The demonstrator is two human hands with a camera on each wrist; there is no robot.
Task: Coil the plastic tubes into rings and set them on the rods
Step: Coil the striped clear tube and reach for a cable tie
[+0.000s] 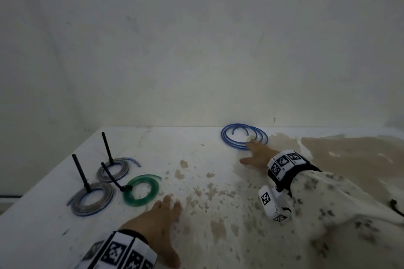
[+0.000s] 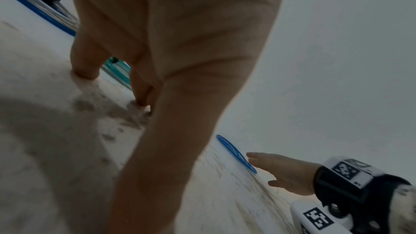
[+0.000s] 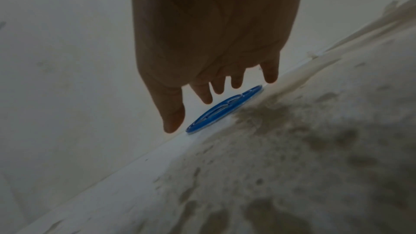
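The blue tube (image 1: pixel 244 136) lies in loose loops at the far edge of the table (image 1: pixel 218 159), close to the wall; the right hand (image 1: pixel 256 155) reaches to its near rim with fingers spread and straight, holding nothing, though whether the fingertips touch it is hard to tell. Well apart at the left, three rods (image 1: pixel 80 172) each carry a coil: two grey-blue, one green (image 1: pixel 141 191); so three look done and this one is left. The left hand (image 1: pixel 160 220) rests open on the table beside the green coil.
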